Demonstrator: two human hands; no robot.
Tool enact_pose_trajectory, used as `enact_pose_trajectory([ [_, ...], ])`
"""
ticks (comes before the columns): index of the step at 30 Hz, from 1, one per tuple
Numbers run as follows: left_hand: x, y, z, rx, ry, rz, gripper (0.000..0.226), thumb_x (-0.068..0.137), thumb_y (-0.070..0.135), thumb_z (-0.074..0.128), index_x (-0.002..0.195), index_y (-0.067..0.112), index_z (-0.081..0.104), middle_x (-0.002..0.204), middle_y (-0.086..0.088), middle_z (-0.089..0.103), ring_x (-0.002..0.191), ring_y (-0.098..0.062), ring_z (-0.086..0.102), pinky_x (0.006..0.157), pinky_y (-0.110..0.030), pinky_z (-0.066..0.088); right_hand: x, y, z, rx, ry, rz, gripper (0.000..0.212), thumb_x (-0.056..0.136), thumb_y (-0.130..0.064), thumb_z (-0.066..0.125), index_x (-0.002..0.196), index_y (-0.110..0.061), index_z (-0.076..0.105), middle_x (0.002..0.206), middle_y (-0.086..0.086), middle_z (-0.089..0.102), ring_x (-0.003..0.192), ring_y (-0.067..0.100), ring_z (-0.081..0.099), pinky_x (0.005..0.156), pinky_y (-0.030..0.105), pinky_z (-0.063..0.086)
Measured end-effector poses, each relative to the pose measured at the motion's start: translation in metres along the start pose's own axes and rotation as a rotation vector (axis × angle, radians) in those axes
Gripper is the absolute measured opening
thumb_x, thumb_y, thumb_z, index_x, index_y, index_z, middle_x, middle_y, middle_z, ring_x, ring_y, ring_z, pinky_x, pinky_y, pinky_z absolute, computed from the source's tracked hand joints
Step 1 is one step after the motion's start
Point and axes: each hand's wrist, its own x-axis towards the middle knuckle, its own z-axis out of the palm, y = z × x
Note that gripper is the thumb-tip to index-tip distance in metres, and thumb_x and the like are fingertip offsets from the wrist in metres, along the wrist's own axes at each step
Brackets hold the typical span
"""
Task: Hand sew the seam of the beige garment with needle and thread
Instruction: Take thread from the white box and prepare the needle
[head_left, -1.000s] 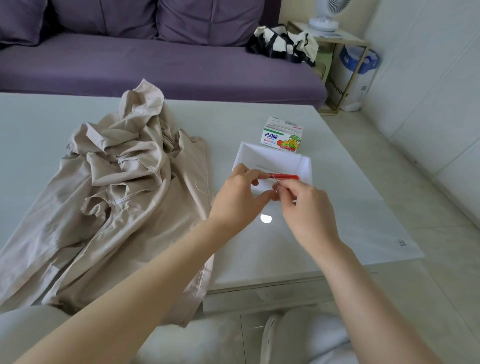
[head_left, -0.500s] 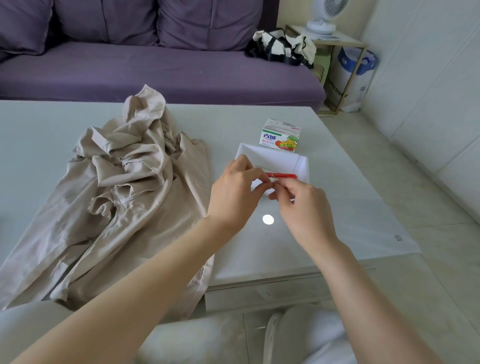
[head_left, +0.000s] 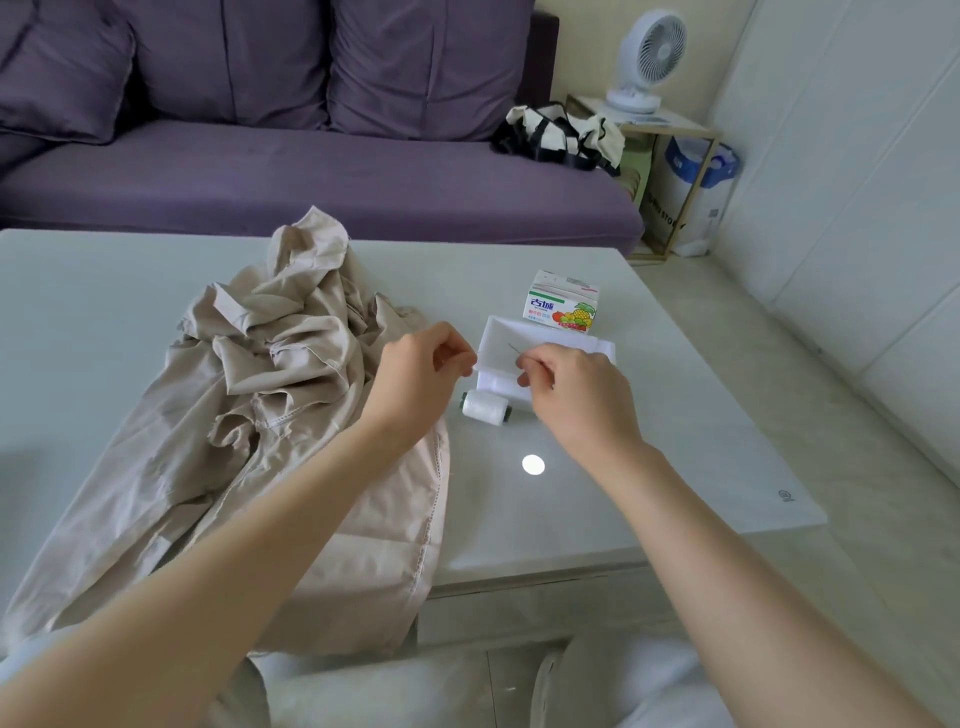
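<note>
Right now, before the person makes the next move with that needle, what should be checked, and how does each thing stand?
1. Needle gripped: ok, right hand pinches it over the tray.
2. Thread through eye: cannot tell, too fine.
3. Left hand holding thread: cannot tell; fingertips pinched.
4. Spool in reach: ok, on the table by the tray.
5. Beige garment seam presented: not ok, crumpled, no hand on it.

Purple sofa (head_left: 311, 176) behind the pale glossy table (head_left: 104, 291) | black-and-white bag (head_left: 558, 135) at the sofa's right end | white fan (head_left: 649, 57) on a small side table (head_left: 685, 127) beyond the table's far right corner | white wall (head_left: 857, 208) at right | pale tiled floor (head_left: 883, 597) | round glare (head_left: 533, 464) near the table's front edge
</note>
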Motion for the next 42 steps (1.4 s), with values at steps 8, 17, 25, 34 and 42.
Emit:
enact_pose_trajectory([
  [8, -0.002, -0.02, -0.011, 0.016, -0.127, -0.15, 0.016, 0.091, 0.015, 0.056, 0.076, 0.017, 0.053, 0.059, 0.006, 0.052, 0.055, -0.012, 0.048, 0.058, -0.018, 0.038, 0.002, -0.014, 0.02, -0.07, -0.139, 0.023, 0.022, 0.095, -0.015, 0.045, 0.096, -0.013, 0.067, 0.096, 0.011, 0.069, 0.094, 0.032, 0.059, 0.064, 0.03, 0.033],
  [17, -0.008, -0.047, -0.045, 0.024, -0.151, -0.186, 0.009, 0.087, 0.018, 0.065, 0.081, 0.011, 0.066, 0.06, 0.006, 0.052, 0.055, -0.006, 0.045, 0.057, -0.016, 0.037, 0.004, -0.015, 0.065, 0.003, -0.355, 0.064, 0.022, 0.092, -0.018, 0.052, 0.09, -0.008, 0.072, 0.104, 0.009, 0.063, 0.093, 0.031, 0.059, 0.072, 0.032, 0.045],
  [25, -0.011, -0.07, -0.063, -0.023, -0.138, -0.217, 0.015, 0.089, 0.015, 0.063, 0.075, 0.012, 0.063, 0.055, 0.004, 0.056, 0.049, -0.006, 0.049, 0.063, -0.025, 0.042, 0.019, -0.03, 0.075, 0.07, -0.373, 0.011, 0.021, 0.089, -0.016, 0.055, 0.077, -0.009, 0.071, 0.085, 0.008, 0.055, 0.086, 0.028, 0.056, 0.066, 0.031, 0.038],
  [34, -0.007, -0.068, -0.087, -0.221, -0.042, -0.273, 0.022, 0.095, 0.02, 0.055, 0.076, 0.01, 0.061, 0.069, -0.006, 0.06, 0.056, -0.012, 0.051, 0.058, -0.026, 0.045, 0.043, -0.052, 0.047, 0.177, -0.128, -0.002, 0.023, 0.088, -0.011, 0.053, 0.078, -0.021, 0.071, 0.1, -0.004, 0.065, 0.087, 0.014, 0.058, 0.072, 0.023, 0.036],
  [42, -0.013, -0.066, -0.093, -0.302, -0.06, -0.265, 0.025, 0.095, 0.016, 0.055, 0.073, 0.004, 0.059, 0.063, -0.002, 0.057, 0.061, -0.013, 0.049, 0.065, -0.024, 0.043, 0.052, -0.057, 0.005, 0.137, 0.002, 0.086, 0.028, 0.088, -0.011, 0.047, 0.08, -0.026, 0.069, 0.08, -0.009, 0.07, 0.085, 0.012, 0.062, 0.069, 0.027, 0.047],
])
